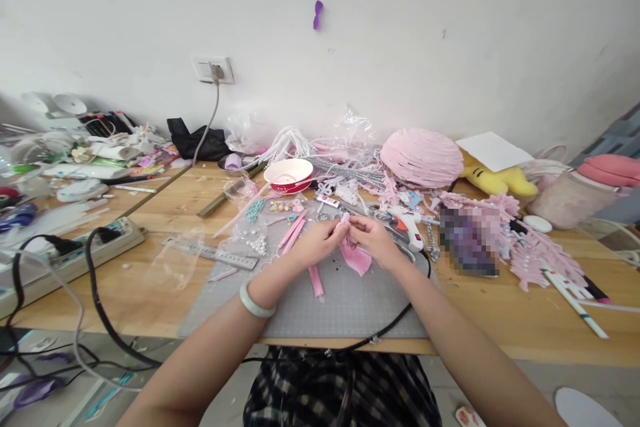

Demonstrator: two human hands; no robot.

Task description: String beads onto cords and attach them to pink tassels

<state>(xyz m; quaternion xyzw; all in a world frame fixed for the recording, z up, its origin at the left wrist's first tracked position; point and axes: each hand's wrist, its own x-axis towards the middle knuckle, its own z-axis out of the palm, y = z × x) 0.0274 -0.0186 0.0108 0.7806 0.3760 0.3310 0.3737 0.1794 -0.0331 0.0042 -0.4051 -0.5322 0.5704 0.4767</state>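
Note:
Above the grey cutting mat (345, 310), my left hand (323, 240) and my right hand (371, 239) meet, their fingers pinched on a small pink craft piece (356, 259). Its top sits between the fingertips and its wider pleated part hangs below them. Just left of the piece, a pink strip (316, 281) lies on the mat, and pink-handled scissors (291, 235) rest by my left hand. Close to the right of my right hand is a white and orange glue gun (411, 230). A pale bangle circles my left wrist.
A red and white bowl (288, 177) stands behind the hands. A metal ruler (215, 253) lies left, near a power strip (75, 260) with black cables. A pink yarn-like bundle (423, 158), a yellow plush (493, 177) and pink fringed pieces (543, 257) lie right. A black cord crosses the mat's front.

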